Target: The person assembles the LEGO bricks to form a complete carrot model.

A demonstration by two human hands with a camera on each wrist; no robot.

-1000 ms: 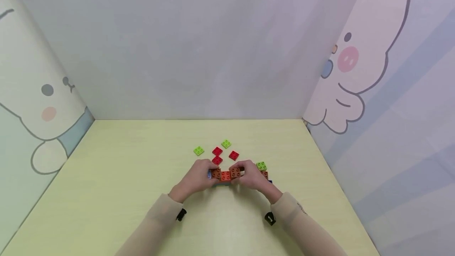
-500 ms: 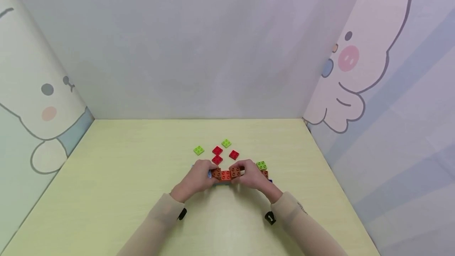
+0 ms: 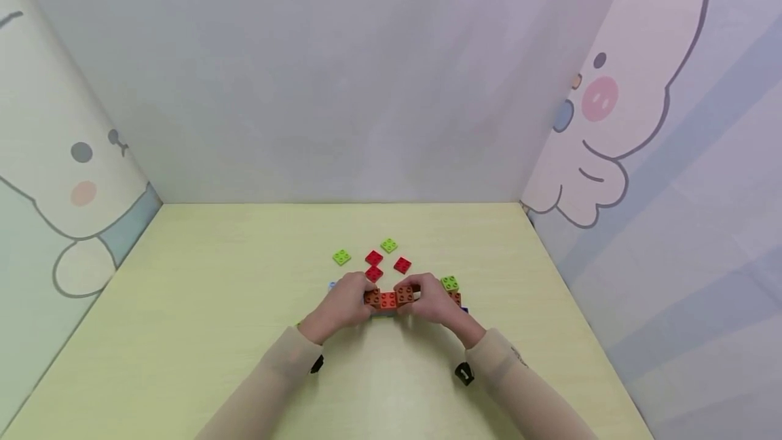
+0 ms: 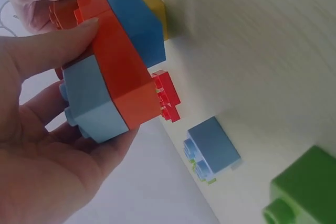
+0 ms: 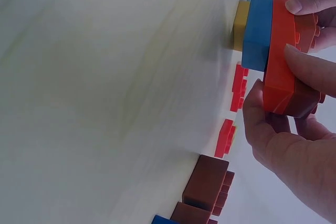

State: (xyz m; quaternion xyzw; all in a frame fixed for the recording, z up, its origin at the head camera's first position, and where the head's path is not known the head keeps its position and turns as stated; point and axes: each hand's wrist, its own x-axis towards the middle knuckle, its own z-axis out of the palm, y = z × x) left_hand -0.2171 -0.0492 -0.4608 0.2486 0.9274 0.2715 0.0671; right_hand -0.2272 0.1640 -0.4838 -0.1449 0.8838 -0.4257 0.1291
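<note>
Both hands hold one stack of toy building bricks in the middle of the table. Its long orange-red brick [image 4: 123, 72] lies over a blue brick [image 4: 136, 24], with a yellow brick [image 5: 241, 24] lowest. A light-blue brick [image 4: 94, 98] sits on its left end. My left hand [image 3: 339, 301] grips that end, its thumb by a brown brick [image 3: 372, 297] and its fingers behind, partly hidden. Pinched in my right hand [image 3: 435, 299] is the other end, where a second brown brick [image 3: 404, 295] sits; the thumb touches the orange-red brick too.
Beyond the hands lie several red plates [image 3: 374, 259] and lime plates [image 3: 341, 257]. To the right stand a lime piece [image 3: 449, 283], brown bricks [image 5: 207, 182] and a dark-blue piece [image 5: 164, 220]. Left of the stack are a loose light-blue brick [image 4: 215, 145] and a green brick [image 4: 310, 187].
My left hand has shifted slightly right along the stack, now covering the light-blue brick at its end in the head view. The right hand has stayed about where it was.
</note>
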